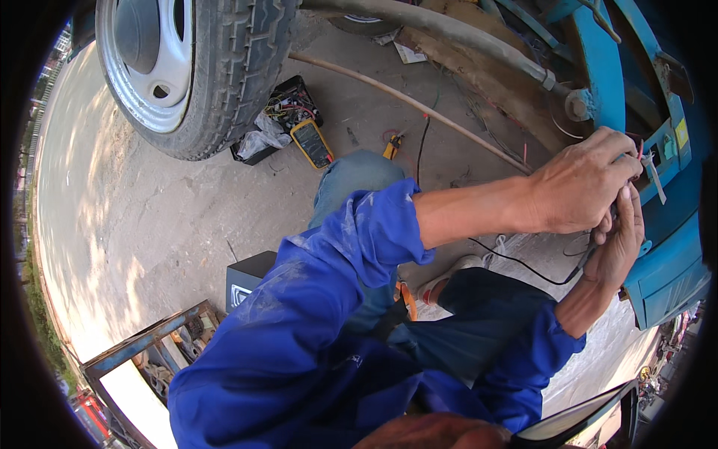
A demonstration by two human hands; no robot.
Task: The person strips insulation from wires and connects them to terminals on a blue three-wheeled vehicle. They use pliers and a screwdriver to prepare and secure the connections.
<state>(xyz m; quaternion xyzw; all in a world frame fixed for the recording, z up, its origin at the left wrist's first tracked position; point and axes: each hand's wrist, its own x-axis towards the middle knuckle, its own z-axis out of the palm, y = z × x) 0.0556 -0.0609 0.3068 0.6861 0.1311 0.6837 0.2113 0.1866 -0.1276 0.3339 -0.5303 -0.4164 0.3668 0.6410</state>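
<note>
My left hand [580, 183] is closed at the blue metal frame [606, 75] on the right, fingertips curled over something I cannot make out. Just below it, touching or nearly touching, my right hand [613, 243] has its fingers bent around something hidden. A black cable [527, 269] runs up from the ground to my right hand. A short red wire [640, 147] and a pale strip [655, 179] show beside my left fingertips, by a small opening in the frame.
A tyred wheel [247, 67] stands upper left, beside an open box [295, 97] of wires, a yellow multimeter [312, 142] and yellow-handled pliers [393, 146]. A long rod [404, 97] crosses the concrete. A dark box [247, 273] and metal-framed bin [168, 329] are lower left.
</note>
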